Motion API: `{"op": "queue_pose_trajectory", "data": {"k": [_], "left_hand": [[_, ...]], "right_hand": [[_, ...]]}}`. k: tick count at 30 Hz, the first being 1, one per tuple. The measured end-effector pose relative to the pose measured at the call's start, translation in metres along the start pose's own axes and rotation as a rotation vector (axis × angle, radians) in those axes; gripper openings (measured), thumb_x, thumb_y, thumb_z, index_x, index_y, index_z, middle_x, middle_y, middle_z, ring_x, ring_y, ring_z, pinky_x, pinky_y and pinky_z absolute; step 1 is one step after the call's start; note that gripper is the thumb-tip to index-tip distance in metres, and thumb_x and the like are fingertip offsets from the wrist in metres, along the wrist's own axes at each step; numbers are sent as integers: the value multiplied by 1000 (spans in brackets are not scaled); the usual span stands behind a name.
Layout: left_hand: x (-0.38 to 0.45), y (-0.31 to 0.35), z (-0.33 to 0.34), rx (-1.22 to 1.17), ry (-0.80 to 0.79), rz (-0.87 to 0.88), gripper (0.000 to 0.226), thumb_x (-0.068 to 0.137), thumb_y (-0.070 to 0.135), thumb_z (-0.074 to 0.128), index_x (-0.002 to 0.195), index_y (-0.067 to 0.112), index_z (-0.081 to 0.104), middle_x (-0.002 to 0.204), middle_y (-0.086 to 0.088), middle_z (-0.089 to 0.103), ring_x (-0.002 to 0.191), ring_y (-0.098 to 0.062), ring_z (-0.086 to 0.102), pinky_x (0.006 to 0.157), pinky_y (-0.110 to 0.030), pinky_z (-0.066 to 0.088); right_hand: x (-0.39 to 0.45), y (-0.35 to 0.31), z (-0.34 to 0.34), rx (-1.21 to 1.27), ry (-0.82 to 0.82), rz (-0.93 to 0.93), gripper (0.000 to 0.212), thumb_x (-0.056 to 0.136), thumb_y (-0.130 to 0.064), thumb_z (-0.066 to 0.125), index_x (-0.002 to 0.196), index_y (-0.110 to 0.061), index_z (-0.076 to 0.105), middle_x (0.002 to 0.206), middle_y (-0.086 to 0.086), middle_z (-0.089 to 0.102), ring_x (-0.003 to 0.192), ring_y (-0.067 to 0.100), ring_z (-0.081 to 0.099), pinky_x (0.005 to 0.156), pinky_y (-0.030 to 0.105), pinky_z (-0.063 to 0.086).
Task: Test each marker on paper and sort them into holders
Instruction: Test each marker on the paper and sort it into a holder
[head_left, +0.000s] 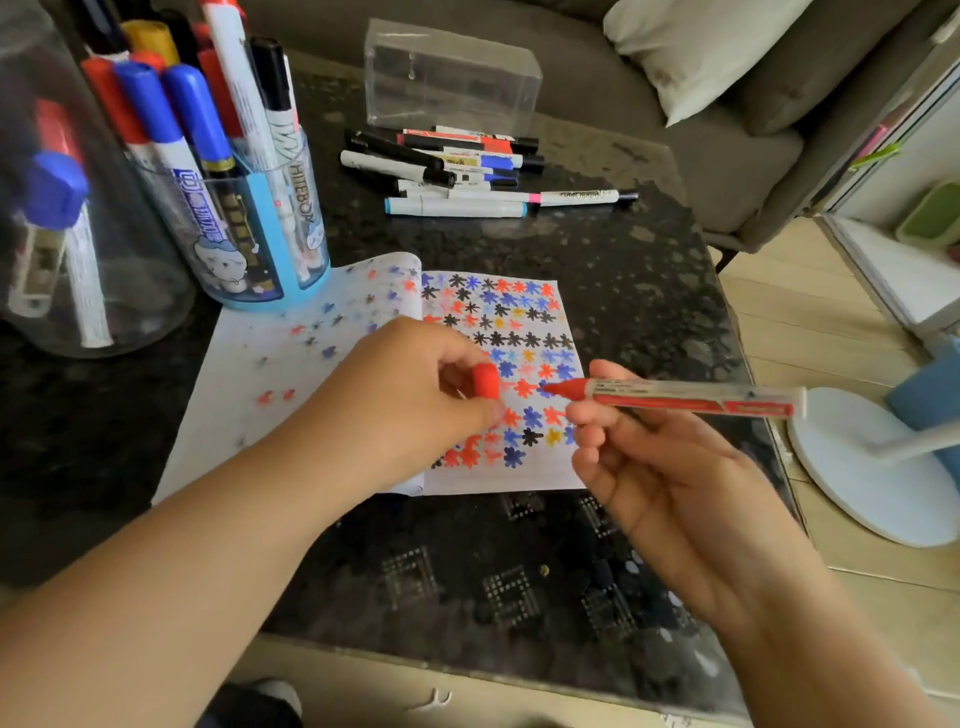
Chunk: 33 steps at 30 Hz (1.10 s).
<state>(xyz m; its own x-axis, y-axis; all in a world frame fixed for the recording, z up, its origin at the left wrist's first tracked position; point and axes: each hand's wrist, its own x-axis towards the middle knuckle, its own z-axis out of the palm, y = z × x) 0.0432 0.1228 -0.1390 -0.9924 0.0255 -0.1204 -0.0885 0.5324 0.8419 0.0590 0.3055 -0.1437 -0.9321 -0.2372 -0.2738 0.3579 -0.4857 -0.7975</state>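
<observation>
right hand (644, 457): red marker (691, 397) pinched, uncapped, tip over the paper (519, 478) | left hand (415, 395): red cap (487, 381) gripped | step: testing judged in hand | next: mark to be drawn, cap refitted, holder (260, 234) chosen

Table (649, 291): glossy dark speckled stone. Paper (519, 483): matt white. Box (452, 78): clear plastic. Floor (810, 322): pale wood.
</observation>
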Motion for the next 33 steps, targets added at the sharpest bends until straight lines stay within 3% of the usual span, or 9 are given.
{"op": "queue_pose_trajectory", "data": {"k": [3,5,8,11,13,18,23,28,33], "left_hand": [[1,-1,3,82,-20,3,15,69,26,80,77,30,68,73,15,66,67,2,60,64,-16,48],[2,-2,5,116,-30,2,17,69,27,80,80,30,68,74,16,67,69,3,61,69,-19,51],[2,-3,8,169,-50,37,17,70,25,79,79,30,65,78,14,67,76,0,62,78,-28,53],[2,-3,9,204,-50,68,16,71,25,79,76,30,65,78,14,65,75,-3,61,76,-30,53],[1,-4,9,248,-54,67,14,71,27,78,78,29,66,75,14,62,71,-2,58,67,-22,49],[1,-4,12,327,-59,67,13,74,31,75,82,30,64,74,13,61,68,-2,55,58,-15,42],[2,-3,12,309,-60,61,14,74,29,76,80,31,63,77,12,61,72,-4,57,68,-23,48],[2,-3,12,304,-67,47,15,74,29,76,81,31,64,76,14,61,71,-3,56,63,-17,45],[4,-4,11,308,-68,46,14,74,28,77,80,29,64,74,13,61,69,-3,56,60,-15,43]], "right_hand": [[-1,7,-4,-257,-28,-110,19,72,-29,73,85,-17,65,66,4,60,61,10,53,59,19,48],[-2,13,-8,-637,58,-230,27,80,-45,62,77,-19,65,59,3,57,58,10,50,55,18,43],[-4,18,-7,-796,96,-322,34,86,-34,42,80,-17,70,61,9,60,57,13,53,55,21,44],[-5,19,-4,-919,107,-345,31,87,-34,47,78,-17,72,65,5,65,59,8,57,59,15,45],[-4,19,-4,-1017,128,-331,25,89,-33,57,76,-16,70,61,2,65,54,5,56,53,13,42],[-7,20,-2,-965,147,-317,16,84,-12,61,72,-2,56,58,13,60,39,3,42,40,12,31],[-1,27,-8,-1047,154,-365,20,85,-17,65,68,-13,56,59,4,64,46,7,51,46,13,36],[-2,25,-10,-1045,165,-353,20,76,-25,57,64,-10,50,53,9,54,43,7,41,41,17,31],[-1,27,-12,-1077,169,-370,21,77,-28,57,66,-12,53,56,6,59,46,10,47,45,17,35]]}}
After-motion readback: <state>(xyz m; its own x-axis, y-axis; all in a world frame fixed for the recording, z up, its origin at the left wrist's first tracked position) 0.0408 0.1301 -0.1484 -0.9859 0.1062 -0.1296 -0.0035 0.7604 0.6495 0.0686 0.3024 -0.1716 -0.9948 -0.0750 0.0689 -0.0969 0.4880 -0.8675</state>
